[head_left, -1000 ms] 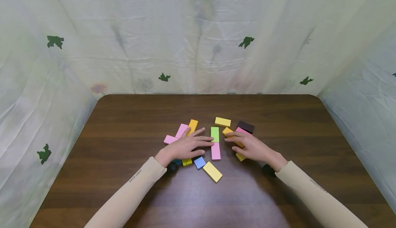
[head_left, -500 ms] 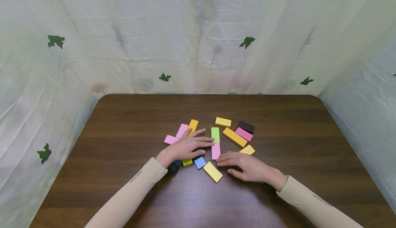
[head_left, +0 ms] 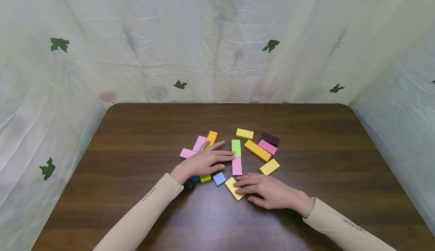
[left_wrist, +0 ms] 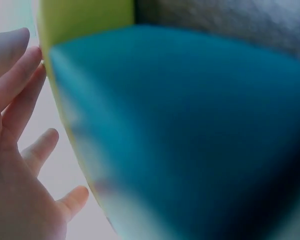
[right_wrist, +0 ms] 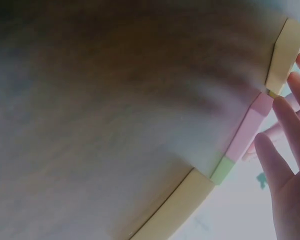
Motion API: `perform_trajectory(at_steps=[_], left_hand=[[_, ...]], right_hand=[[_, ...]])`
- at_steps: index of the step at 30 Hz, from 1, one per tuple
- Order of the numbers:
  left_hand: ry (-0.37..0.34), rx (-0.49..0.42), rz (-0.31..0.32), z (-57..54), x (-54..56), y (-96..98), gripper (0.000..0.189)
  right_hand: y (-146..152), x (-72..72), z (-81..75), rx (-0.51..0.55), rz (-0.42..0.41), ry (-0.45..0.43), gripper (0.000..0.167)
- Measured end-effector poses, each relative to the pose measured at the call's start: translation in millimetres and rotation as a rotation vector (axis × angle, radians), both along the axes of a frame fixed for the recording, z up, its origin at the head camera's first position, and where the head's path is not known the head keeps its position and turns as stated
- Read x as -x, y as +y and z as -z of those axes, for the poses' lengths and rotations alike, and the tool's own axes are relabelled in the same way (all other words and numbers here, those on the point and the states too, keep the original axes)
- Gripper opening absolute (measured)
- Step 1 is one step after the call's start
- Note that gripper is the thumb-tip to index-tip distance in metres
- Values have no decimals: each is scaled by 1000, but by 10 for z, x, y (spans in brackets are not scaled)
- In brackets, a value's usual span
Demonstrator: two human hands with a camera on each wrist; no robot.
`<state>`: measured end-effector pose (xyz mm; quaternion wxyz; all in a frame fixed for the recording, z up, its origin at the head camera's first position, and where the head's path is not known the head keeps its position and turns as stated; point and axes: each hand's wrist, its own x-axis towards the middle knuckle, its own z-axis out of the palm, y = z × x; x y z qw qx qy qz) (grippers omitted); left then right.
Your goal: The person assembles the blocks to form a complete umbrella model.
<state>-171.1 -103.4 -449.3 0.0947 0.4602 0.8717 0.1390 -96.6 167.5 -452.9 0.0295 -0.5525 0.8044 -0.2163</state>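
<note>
In the head view my left hand (head_left: 204,162) reaches over the blocks with its fingers spread straight. Its fingertips rest where a green block (head_left: 236,145) meets a light pink block (head_left: 236,166), the two lined up end to end. My right hand (head_left: 268,190) lies lower and to the right, fingertips on a pale yellow block (head_left: 232,185) and its thumb off the block. The right wrist view shows the same yellow block (right_wrist: 286,52) at those fingertips. A small blue block (head_left: 219,179) sits between the hands. A teal block (left_wrist: 165,110) fills much of the left wrist view.
Right of the pair lie an orange block (head_left: 257,151), a hot pink block (head_left: 267,147), a dark block (head_left: 270,139) and a yellow block (head_left: 269,166). Another yellow block (head_left: 244,134) is farther back. Pink and orange blocks (head_left: 212,137) lie partly under the left hand.
My right hand has moved from the orange block toward the front and left, onto the pale yellow block, which has turned slightly. The left hand stays in place.
</note>
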Motion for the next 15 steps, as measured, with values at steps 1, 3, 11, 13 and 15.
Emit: perform_trajectory(at_steps=[1,3,11,13,15], left_hand=[[0,-1,-1,0,-1,-2,44],[-3,3,-4,-5,-5,-3,44],[-22,11,-18,-2,-17,8,45],[-26,13,-20,4,-17,9,45],[-25,16,-21,11,-18,10,45]], right_hand=[[4,-6,-2,-4,5,0,34],[11,-19,-8,-16,17,2,34],[29,-46,-19,-44,69,25,34],[30,-50,-14,-42,76,27,34],[30,-55,-8,-34,79,19,34]])
